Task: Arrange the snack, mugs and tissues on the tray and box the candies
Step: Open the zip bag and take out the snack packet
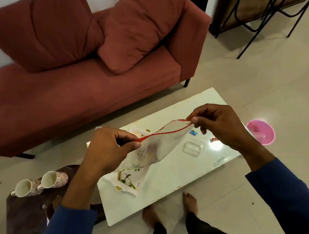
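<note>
Both hands are raised above the white desk [173, 171], forearms in blue sleeves angling inward. The left hand [108, 149] pinches one end of the red zip strip of a clear snack bag [152, 147]; the right hand [219, 124] pinches the other end, and the bag's mouth gapes between them. Below lie a clear candy box [193, 148], wrapped candies [193, 132] and a floral tissue pack [129, 180]. Two mugs [41, 183] lie on a dark mat on the floor, left of the desk.

Zip bag held open above a white table

The zip bag [153, 146] is pinched at its red rim by the left hand [108, 149] and right hand [218, 124]; two mugs [41, 182] lie tipped on a dark tray [24, 221].
</note>
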